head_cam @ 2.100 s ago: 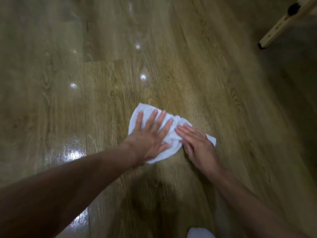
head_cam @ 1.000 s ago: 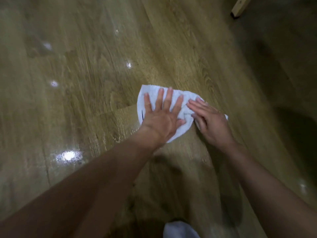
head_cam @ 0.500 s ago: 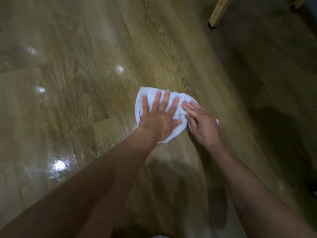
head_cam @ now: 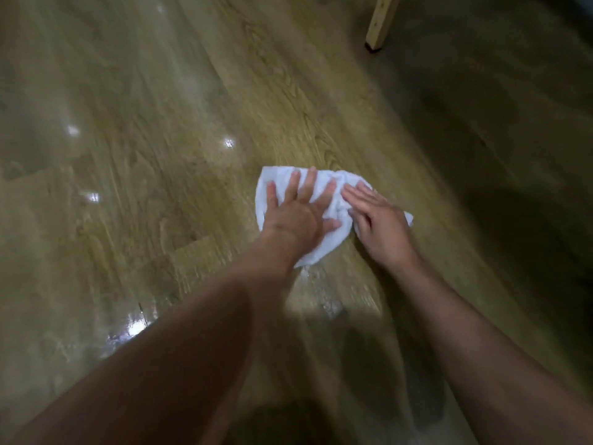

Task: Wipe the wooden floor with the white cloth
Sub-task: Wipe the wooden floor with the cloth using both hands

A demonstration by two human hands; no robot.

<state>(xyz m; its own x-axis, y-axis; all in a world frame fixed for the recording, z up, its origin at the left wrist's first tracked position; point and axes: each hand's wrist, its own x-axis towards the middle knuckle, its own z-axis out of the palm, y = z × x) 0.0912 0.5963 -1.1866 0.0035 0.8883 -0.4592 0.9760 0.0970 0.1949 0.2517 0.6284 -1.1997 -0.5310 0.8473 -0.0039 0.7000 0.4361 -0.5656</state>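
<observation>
White cloth of crumpled, soft fabric (head_cam: 278,177) is laid flat on the glossy brown wooden plank floor (head_cam: 160,162), a little right of the middle of the view. It is pinned under both hands. The left hand (head_cam: 298,216) is pressed palm-down on the cloth's left and middle part, its fingers straight and spread, the fingertips reaching almost to the far edge. The right hand (head_cam: 378,223) is set on the cloth's right part, likewise flat with straight fingers held closer together and angled toward the left hand, so that the two hands lie just beside each other. Nothing is gripped or pinched by either hand. A small corner of cloth is seen past the right hand, and a rounded flap is seen near the left wrist.

Bright spots of reflected light (head_cam: 228,142) are scattered over the planks, and a shiny patch (head_cam: 134,329) is seen beside the left forearm. A pale square wooden furniture leg with a dark foot (head_cam: 380,20) stands at the upper right, well apart from the cloth. The whole view is somewhat blurred.
</observation>
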